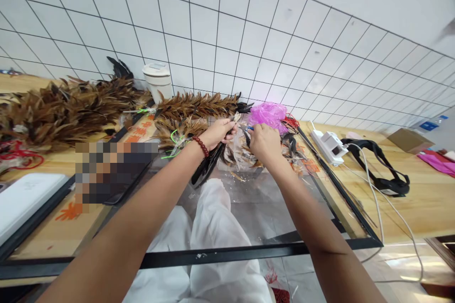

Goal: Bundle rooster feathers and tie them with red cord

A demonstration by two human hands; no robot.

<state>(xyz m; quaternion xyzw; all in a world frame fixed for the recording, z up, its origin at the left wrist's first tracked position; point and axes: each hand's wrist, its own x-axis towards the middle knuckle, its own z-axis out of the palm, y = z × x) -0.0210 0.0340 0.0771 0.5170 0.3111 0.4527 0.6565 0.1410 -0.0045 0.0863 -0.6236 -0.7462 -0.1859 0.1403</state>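
My left hand (219, 133) grips a bunch of dark feathers (208, 165) by their quill ends, the vanes hanging down over the glass tabletop (256, 208). A red bead bracelet (201, 146) sits on that wrist. My right hand (263, 142) is closed around a small blue-handled tool (248, 128) whose tip points at the quill ends. Both hands meet at the far side of the glass, in front of a pink plastic bag (268, 114).
Heaps of brown feathers (64, 111) and a second pile (194, 109) lie along the tiled wall, by a white cup (158, 80). A white power strip (329, 144) with its cable, black straps (382, 165), a cardboard box (407, 139) and a white device (24, 199) rest on the wooden table.
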